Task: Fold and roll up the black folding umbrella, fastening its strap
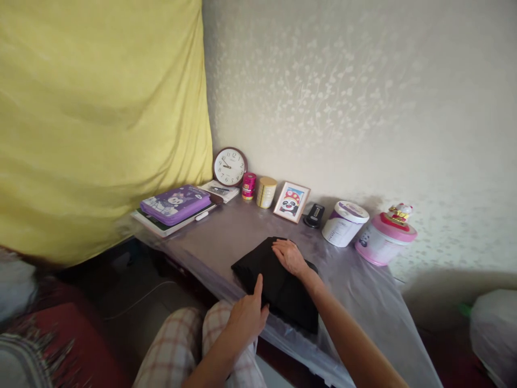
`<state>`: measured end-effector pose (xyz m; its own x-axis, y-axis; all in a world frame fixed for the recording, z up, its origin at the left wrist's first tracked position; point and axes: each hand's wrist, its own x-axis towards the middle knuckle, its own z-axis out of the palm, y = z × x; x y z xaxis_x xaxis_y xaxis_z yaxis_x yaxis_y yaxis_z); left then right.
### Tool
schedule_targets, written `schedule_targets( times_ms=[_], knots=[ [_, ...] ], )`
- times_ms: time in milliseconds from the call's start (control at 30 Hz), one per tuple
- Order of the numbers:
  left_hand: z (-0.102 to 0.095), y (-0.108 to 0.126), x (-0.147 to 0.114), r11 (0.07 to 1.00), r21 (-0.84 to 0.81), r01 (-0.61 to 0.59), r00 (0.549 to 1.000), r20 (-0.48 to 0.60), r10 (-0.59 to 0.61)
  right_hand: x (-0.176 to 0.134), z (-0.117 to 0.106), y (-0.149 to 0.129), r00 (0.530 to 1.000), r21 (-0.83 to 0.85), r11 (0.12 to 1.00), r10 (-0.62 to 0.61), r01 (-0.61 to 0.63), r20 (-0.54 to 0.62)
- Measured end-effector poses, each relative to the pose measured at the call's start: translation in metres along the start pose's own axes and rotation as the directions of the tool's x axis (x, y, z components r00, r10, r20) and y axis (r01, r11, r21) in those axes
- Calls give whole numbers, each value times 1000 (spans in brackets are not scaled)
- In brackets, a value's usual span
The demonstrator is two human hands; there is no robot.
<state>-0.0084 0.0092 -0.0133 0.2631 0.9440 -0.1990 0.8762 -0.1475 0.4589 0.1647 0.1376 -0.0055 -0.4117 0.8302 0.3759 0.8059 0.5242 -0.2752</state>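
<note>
A folded black cloth [278, 280] lies at the front of the plastic-covered table [226, 231]. My right hand [288, 256] rests flat on its far part, palm down with the fingers stretched out. At the cloth's near left edge is my left hand [246, 315], its index finger extended onto the black fabric and its thumb held apart. The other fingers of that hand are mostly hidden.
Along the wall stand a round clock [230, 166], a pink can [249, 186], a yellow-lidded can [266, 193], a framed panda picture [291, 201], a black device [314, 215], a white tub [345, 223] and a pink-lidded tub [383, 240]. A purple case [175, 205] lies left.
</note>
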Motion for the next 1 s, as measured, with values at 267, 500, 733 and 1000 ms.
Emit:
schedule_targets(
  times_ms=[267,500,733,1000],
  knots=[
    [1,-3,-2,1000,7,3,1000,-19,-3,-41,-44,56,764,341,759,627,-555,-153],
    [1,-5,-2,1000,-2,-8,1000,-3,8,-103,-57,61,570,532,459,820,-711,54],
    [1,-4,-1,1000,-5,5,1000,-9,-5,-103,-59,22,482,690,194,840,-697,250],
    [2,-4,-1,1000,-6,-2,1000,-27,2,-97,-45,6,472,657,267,868,-705,154]
  ],
)
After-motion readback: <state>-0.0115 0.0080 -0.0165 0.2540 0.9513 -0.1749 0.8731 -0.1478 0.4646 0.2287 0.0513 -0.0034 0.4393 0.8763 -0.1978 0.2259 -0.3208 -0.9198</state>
